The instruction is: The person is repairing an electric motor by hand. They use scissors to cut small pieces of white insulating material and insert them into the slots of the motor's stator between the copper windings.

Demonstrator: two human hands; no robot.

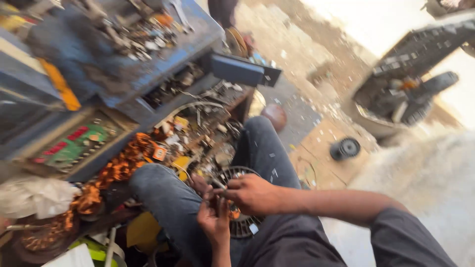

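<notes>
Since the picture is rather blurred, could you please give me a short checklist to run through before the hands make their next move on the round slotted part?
1. Round slotted part rests steady between the knees: ok.
2. Right hand lies over it: ok.
3. Left hand grips from below: ok.
4. What the fingers pinch: cannot tell, blurred.
5. Copper wire coils lie clear of the hands: ok.
6. Loose scraps crowd the left knee: not ok.
</notes>
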